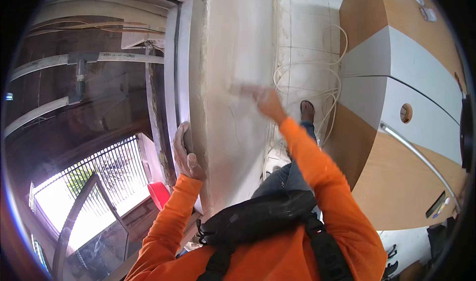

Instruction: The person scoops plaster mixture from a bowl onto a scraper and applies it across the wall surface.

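My left hand (187, 154) rests on the white window frame (184, 77), its fingers stretched along the edge and the thumb apart. Dusty pale residue shows on its skin. My right hand (268, 104) reaches out over the pale plastered wall (240, 38). Motion smears its fingers, which are closed round a thin, light-coloured object (241, 88) lying against the plaster. What kind of object it is cannot be made out. A thin curved line marks the plaster below it.
Loops of cream cable (333, 65) lie on the white floor tiles (302, 33) by my foot (307, 111). A wood-and-white cabinet (367, 53) stands at right, with a metal tube (421, 154) across it. Beyond the window are a red container (158, 195) and a barred opening (114, 167).
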`<state>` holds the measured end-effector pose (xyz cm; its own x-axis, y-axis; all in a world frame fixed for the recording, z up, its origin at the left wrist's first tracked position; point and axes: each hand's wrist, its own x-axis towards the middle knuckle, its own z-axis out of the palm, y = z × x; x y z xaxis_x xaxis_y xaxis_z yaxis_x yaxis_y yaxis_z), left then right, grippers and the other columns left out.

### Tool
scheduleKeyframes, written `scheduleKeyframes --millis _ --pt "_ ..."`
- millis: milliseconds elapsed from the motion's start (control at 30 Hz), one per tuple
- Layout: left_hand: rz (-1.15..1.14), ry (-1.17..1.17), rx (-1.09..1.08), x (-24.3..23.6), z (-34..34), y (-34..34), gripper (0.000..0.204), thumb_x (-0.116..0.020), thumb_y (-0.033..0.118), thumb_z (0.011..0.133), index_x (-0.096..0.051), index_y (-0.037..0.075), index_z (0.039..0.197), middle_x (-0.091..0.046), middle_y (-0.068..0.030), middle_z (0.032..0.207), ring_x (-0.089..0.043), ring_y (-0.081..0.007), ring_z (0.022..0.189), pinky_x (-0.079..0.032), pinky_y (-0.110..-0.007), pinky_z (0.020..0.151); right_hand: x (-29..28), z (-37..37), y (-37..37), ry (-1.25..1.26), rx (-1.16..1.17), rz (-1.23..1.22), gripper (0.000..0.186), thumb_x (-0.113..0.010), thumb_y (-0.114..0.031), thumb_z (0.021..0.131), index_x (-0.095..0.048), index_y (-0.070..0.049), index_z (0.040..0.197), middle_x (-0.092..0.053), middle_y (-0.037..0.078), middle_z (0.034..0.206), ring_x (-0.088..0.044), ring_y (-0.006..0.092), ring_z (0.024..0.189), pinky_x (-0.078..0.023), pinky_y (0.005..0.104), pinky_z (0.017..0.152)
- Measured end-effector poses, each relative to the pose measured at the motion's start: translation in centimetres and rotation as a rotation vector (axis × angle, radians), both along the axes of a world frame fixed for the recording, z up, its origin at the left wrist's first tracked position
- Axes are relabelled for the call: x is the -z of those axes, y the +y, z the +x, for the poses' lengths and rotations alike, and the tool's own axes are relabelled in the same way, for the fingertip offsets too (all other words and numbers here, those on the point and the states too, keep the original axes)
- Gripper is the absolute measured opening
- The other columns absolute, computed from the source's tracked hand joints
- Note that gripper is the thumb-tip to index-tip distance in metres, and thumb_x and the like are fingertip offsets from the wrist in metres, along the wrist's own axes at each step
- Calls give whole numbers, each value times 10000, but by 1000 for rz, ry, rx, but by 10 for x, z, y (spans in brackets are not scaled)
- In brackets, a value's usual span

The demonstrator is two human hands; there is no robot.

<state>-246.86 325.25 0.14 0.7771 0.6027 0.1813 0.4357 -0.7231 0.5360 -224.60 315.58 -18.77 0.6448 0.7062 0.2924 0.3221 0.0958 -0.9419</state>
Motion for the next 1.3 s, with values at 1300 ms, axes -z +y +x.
scheduleKeyframes --millis 1300 --pt "10 154 -35 20 2 11 916 -302 700 885 -380 -104 1316 -496 -265 1269 -471 -374 1223 -342 -436 1054 69 366 191 -551 283 57 295 -530 -117 808 -634 42 1034 -649 239 990 -600 378 952 -476 415 869"
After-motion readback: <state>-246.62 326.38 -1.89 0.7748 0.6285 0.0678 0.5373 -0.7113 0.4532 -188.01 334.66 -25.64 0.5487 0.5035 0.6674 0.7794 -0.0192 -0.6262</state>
